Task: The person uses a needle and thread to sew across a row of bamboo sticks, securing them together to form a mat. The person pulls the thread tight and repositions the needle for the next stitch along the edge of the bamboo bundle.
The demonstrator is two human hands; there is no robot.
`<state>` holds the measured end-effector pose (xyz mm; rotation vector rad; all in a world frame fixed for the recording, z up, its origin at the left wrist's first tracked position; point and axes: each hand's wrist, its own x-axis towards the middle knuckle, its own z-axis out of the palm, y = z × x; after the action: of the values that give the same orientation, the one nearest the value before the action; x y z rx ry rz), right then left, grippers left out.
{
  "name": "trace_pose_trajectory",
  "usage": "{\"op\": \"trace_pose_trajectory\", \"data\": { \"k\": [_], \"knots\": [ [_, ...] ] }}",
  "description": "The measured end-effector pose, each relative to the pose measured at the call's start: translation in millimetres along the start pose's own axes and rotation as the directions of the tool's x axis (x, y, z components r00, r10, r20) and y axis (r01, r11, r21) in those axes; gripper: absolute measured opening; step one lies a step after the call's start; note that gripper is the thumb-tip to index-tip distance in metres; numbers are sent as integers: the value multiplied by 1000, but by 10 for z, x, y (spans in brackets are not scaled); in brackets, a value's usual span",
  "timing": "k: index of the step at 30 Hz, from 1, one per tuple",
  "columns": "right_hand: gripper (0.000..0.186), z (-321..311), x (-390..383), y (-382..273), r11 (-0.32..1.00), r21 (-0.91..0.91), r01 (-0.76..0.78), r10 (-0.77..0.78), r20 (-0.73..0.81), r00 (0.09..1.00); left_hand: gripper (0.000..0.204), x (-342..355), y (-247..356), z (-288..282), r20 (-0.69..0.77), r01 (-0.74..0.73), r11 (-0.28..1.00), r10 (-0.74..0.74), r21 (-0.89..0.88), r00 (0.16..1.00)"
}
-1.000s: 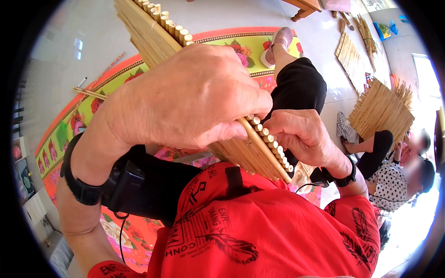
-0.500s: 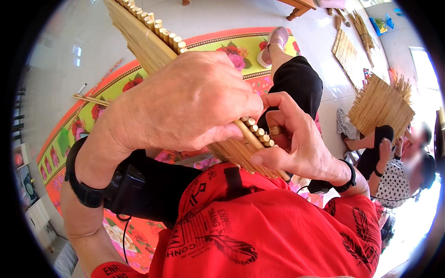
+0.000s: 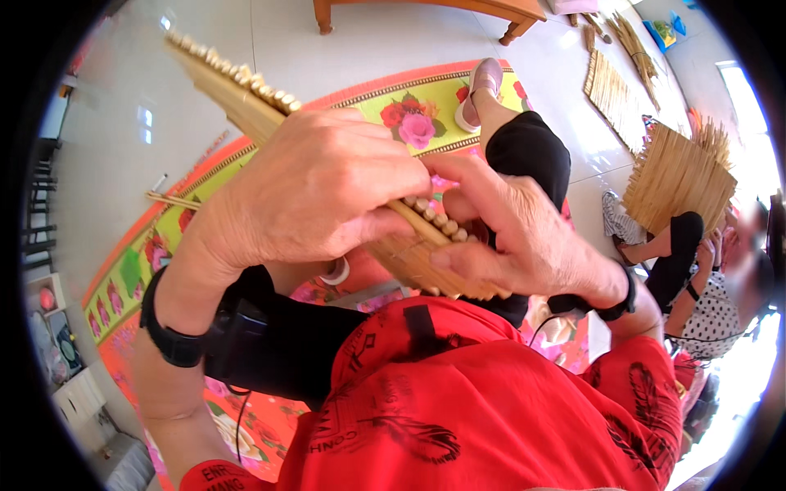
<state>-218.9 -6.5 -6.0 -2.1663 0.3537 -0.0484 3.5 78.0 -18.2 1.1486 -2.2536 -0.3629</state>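
Across my lap slants a panel of straw-coloured stalks (image 3: pixel 409 258), its row of round cut ends facing up along one edge. My left hand (image 3: pixel 319 184) grips that edge near its middle, fingers closed around it from above. My right hand (image 3: pixel 524 229) is bent around the panel's near end, its thumb on the stalks and its forefinger reaching over to the left hand's fingertips. The stalk ends between the two hands are in sight, while the fingers' undersides are hidden. I cannot make out any separate small piece in either hand.
A flowered mat (image 3: pixel 110 303) lies under my legs, with thin sticks (image 3: pixel 173 200) on it. A wooden bench (image 3: pixel 426 6) stands ahead. On the right, another person sits behind a similar panel (image 3: pixel 679 180). Another panel (image 3: pixel 610 94) and a stalk bundle (image 3: pixel 639 57) lie on the floor.
The panel's far end has dropped lower in view, so its tip now shows. My right hand has closed in slightly on the near end, its fingers less spread.
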Motion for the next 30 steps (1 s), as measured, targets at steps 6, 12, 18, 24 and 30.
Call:
{"op": "trace_pose_trajectory", "data": {
  "k": [6,12,18,24,30],
  "knots": [
    [58,-398,-6,-231,670,-704,237,-587,-307,749,27,-165,16,-256,-298,254,959,-207,128,932],
    [18,291,-66,80,812,582,54,198,-361,911,29,-21,170,53,-494,330,867,-116,372,862],
    [14,538,144,273,76,981,180,380,-196,904,30,56,222,340,-418,338,856,-162,391,894],
    [5,499,114,277,126,975,182,479,-220,850,36,74,140,443,-409,296,855,-110,426,906],
    [11,485,138,274,100,980,173,493,-200,847,39,95,150,449,-386,280,861,-108,425,916]
  ]
}}
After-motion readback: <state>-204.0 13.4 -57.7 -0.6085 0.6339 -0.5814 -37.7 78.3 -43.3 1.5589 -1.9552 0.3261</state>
